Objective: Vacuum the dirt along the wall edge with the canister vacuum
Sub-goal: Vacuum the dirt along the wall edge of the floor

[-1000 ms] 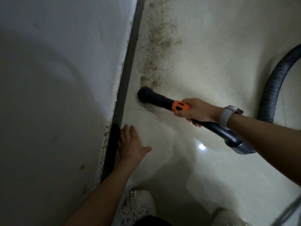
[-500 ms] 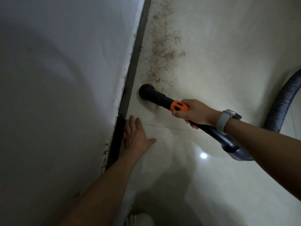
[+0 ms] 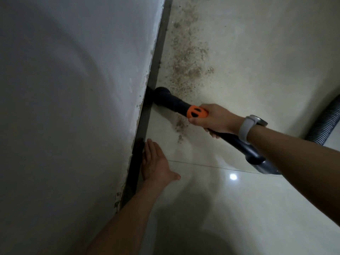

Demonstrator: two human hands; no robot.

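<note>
1. One nozzle (image 3: 162, 96), black, lies low over the floor (image 3: 248, 52) with its round mouth against the dark skirting (image 3: 158, 57) at the foot of the wall (image 3: 73, 89).
2. One orange collar (image 3: 196, 112) rings the tube just right of the nozzle.
3. One right hand (image 3: 215, 118) grips the tube at the collar: fingers curled under it, thumb along the near side, clamped on the tube.
4. One pale watch (image 3: 247, 128) sits on the right wrist.
5. The dark handle (image 3: 244, 150) runs on from the hand to the near right and ends in a grey cuff.
6. One ribbed grey hose (image 3: 325, 120) curves in at the right edge, well apart from the nozzle.
7. One left hand (image 3: 156, 162) lies flat on the floor, near side of the nozzle, just beside the skirting; its fingers are straight and together, pointing far, with the thumb spread to the right. It holds nothing.
8. Dirt shows in two patches. The large one (image 3: 187, 52) is a brown speckled band on the floor along the skirting, reaching from the nozzle to the far edge. The small one (image 3: 181, 126) lies under the tube, between the nozzle and the right hand, on the near side.
9. One tile joint (image 3: 211, 165) crosses the floor from the left hand toward the right.
10. One bright light spot (image 3: 233, 176) glints on the tile near that joint.
</note>
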